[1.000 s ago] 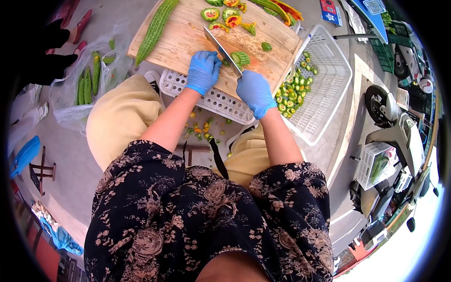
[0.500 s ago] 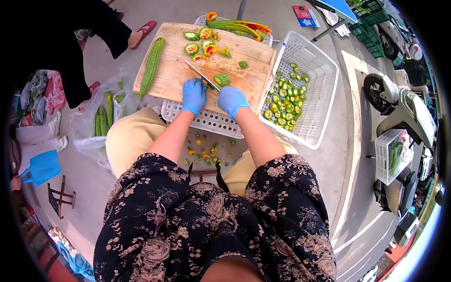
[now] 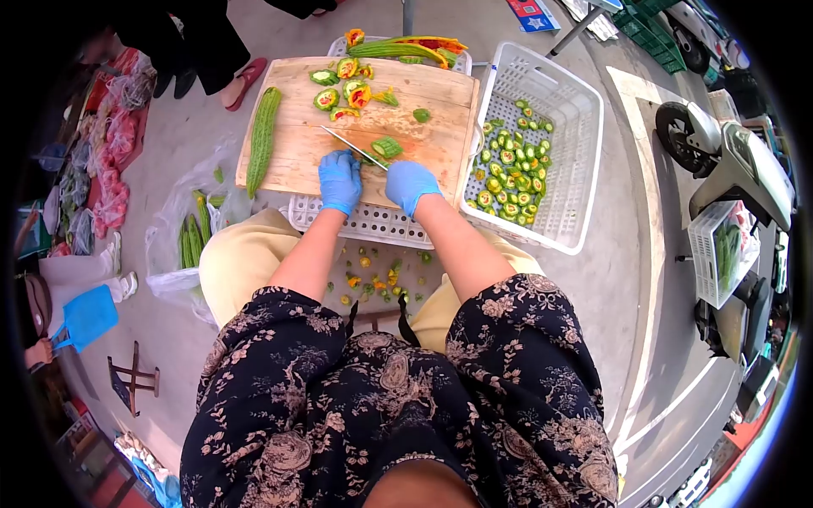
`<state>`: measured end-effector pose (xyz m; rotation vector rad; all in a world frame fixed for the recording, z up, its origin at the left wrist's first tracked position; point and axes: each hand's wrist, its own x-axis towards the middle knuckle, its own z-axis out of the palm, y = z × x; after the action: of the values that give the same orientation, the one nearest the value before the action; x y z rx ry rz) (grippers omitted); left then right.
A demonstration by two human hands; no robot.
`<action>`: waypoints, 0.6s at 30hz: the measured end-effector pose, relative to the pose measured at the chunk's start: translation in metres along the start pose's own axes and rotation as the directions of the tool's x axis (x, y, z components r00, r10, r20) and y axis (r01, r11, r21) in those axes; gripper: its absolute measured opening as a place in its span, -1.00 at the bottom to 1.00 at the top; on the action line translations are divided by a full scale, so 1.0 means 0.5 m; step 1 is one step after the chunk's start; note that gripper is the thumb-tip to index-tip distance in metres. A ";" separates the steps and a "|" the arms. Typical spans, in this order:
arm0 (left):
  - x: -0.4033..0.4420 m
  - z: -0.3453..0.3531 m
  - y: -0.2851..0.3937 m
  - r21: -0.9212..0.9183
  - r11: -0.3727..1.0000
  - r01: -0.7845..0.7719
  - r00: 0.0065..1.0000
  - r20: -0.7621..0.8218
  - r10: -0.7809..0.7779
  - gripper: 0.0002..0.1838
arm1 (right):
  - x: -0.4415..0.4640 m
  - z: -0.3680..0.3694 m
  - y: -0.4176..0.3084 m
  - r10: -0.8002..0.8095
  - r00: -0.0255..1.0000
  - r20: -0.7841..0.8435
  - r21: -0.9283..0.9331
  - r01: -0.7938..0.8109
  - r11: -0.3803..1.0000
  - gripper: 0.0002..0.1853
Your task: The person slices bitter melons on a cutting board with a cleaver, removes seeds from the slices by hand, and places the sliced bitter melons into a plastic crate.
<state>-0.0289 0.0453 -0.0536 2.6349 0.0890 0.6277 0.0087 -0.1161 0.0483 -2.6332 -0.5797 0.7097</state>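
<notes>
My right hand (image 3: 412, 184), in a blue glove, is closed round the handle of a knife (image 3: 351, 146), whose blade points up and left over the wooden board (image 3: 296, 135). My left hand (image 3: 340, 180), gloved too, rests on the board beside the blade with its fingers curled together; what lies under them is hidden. Just above the knife sits a short green gourd piece (image 3: 387, 147). A long bitter gourd (image 3: 263, 140) lies along the board's left side. Cut slices with orange and red insides (image 3: 359, 96) are scattered near the top.
A white crate (image 3: 576, 169) with many gourd slices (image 3: 517, 169) stands right of the board. Plastic bags with gourds (image 3: 193, 237) lie at left. Scraps (image 3: 391, 278) litter the ground between my legs. A scooter (image 3: 737, 173) stands at right, and a person in dark trousers (image 3: 212, 46) stands at upper left.
The view has shifted, so the board and crate appear lower and further left than a second ago. My hands stay close together at the knife, its blade now lying flatter.
</notes>
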 end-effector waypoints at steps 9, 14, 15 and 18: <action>0.110 0.141 0.128 -0.209 0.974 -0.088 0.996 -0.048 0.080 -0.86 | -0.021 -0.068 0.143 0.432 0.893 0.126 0.573 -0.421 0.704 -0.70; 0.203 0.198 0.316 -0.378 0.925 0.043 0.926 0.362 0.105 -0.80 | -0.005 -0.066 0.335 0.258 0.955 -0.144 0.105 -0.245 0.964 -0.71; 0.204 0.212 0.340 -0.427 0.904 0.027 0.938 0.324 0.125 -0.79 | -0.001 -0.055 0.366 0.332 0.919 -0.212 0.281 -0.268 0.922 -0.71; 0.193 0.208 0.380 -0.491 0.870 0.047 0.965 0.246 0.086 -0.78 | -0.019 -0.109 0.335 0.601 0.789 -0.129 0.718 -0.344 0.605 -0.69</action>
<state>0.0969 -0.1526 -0.0173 2.1899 -0.1601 0.2535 0.0792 -0.2758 0.0244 -2.1093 0.4729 0.4202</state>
